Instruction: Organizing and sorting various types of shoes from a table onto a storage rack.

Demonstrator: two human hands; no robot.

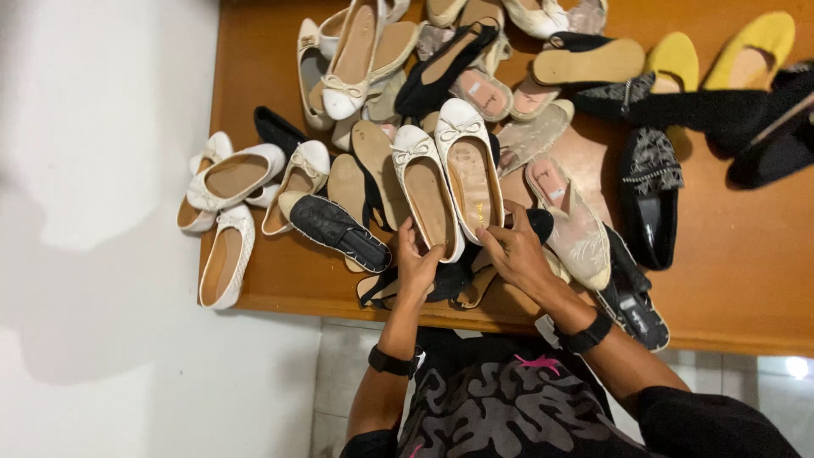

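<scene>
Small pale rectangular labels [484,95] sit on the insoles of a few shoes near the pile's middle on the table [729,280]; no packages, signs or screens show.

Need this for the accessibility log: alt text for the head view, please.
A person's left hand and right hand each hold the heel end of one of two white bow-trimmed flats lying side by side atop a jumbled pile of shoes on a wooden table. Two yellow flats lie at the far right.
</scene>
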